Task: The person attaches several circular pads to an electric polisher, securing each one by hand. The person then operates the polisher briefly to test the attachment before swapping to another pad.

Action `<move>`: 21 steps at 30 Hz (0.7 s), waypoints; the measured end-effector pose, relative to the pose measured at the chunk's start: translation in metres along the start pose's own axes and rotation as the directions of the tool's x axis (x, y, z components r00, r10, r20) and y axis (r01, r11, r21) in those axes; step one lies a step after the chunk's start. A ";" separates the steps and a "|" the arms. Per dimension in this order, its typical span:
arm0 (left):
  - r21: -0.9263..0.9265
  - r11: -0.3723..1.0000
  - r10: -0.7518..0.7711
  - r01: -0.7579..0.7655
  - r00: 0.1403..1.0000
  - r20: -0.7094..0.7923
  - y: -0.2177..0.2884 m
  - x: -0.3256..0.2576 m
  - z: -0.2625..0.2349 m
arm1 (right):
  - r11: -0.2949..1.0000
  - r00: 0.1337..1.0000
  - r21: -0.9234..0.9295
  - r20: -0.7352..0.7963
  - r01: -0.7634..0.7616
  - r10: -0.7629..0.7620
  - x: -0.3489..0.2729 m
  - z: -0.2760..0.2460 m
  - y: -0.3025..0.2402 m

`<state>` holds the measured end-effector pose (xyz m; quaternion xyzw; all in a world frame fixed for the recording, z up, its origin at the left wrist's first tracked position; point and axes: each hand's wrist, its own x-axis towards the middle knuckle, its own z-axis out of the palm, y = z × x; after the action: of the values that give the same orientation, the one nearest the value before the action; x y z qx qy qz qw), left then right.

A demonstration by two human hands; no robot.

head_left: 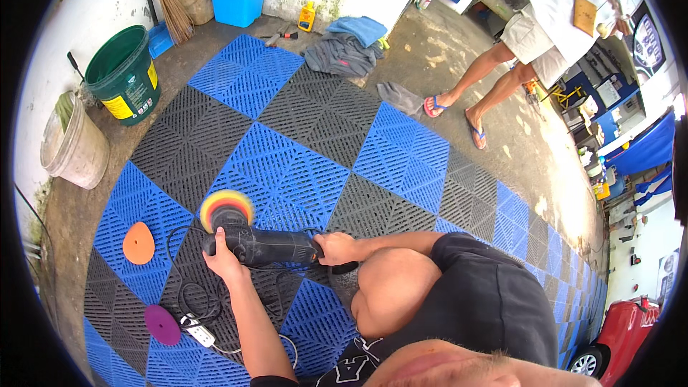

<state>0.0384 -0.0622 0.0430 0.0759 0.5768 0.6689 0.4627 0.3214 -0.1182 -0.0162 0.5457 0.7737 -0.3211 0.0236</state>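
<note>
A black polisher (269, 245) is held level between my two hands, just above the tiled floor. Its round yellow and red pad (228, 208) faces away from me at the left end. My left hand (225, 259) is closed round the front handle by the head. At the rear end of the body, my right hand (337, 249) wraps round the grip. To the left lies an orange foam pad (139, 244) on a blue tile. Nearer to me a purple pad (163, 325) lies beside a white power strip (198, 331), with black cable looped around it.
Blue and black slatted tiles (301, 165) cover the floor. A green bucket (125, 75), a whitish bucket (75, 143) and a blue bin (236, 6) line the wall. Cloths (344, 50) and a yellow bottle (307, 16) lie beyond. Another person (545, 29) stands at the far right.
</note>
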 end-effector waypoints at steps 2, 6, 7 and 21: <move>0.013 1.000 0.003 -0.003 1.000 0.001 0.007 -0.009 0.001 | 1.000 0.999 0.009 0.039 0.000 0.000 -0.005 -0.005 -0.004; -0.012 0.999 0.035 -0.034 0.995 0.088 0.018 -0.003 -0.014 | 1.000 0.999 -0.019 0.035 0.013 -0.013 -0.008 -0.036 -0.027; -0.067 0.998 0.018 -0.011 0.995 0.095 0.024 -0.003 -0.017 | 0.998 0.999 -0.046 0.028 0.038 -0.036 -0.008 -0.047 -0.031; -0.200 0.978 0.125 -0.066 0.947 0.295 0.055 0.003 -0.031 | 0.990 0.984 0.136 -0.176 0.033 -0.008 -0.021 -0.054 -0.076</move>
<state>-0.0120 -0.0769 0.0783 0.1626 0.4284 0.7220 0.5184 0.2820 -0.1226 0.0711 0.5640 0.7542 -0.3252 -0.0855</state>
